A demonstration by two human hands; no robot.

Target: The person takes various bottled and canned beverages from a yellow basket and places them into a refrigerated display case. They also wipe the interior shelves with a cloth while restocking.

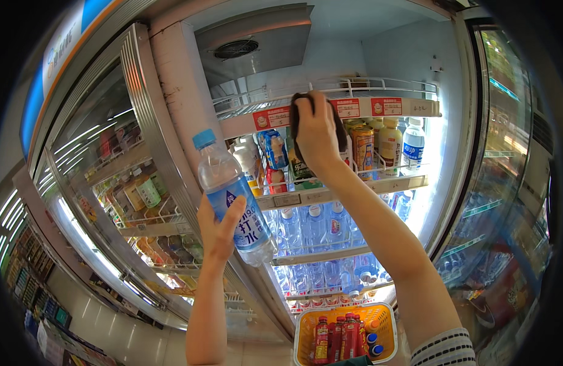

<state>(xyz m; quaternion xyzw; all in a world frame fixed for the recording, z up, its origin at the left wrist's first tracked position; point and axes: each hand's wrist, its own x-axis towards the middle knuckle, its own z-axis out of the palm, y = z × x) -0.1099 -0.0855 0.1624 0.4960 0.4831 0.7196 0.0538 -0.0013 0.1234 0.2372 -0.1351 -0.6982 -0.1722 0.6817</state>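
Note:
A clear plastic bottle [219, 171] with a light blue cap and a blue label is held in my left hand [218, 233]. It leans to the left, in front of the cooler's door frame, and its label bears writing. My right hand [319, 137] grips a dark brown cloth [340, 130] at the front edge of the upper wire shelf [414, 108]. The cloth covers part of that edge, between red and white price tags [385, 107]. Whether it presses on the edge I cannot tell. Drink cans [363, 148], a yellowish bottle [390, 146] and other drinks stand one shelf lower.
Water bottles [315, 228] fill the lower shelves. An orange basket with a white rim [298, 331] sits below, holding several red-capped bottles [350, 336]. At the left, a glass door [87, 192] fronts more drinks. Another glass door [496, 137] stands at the right.

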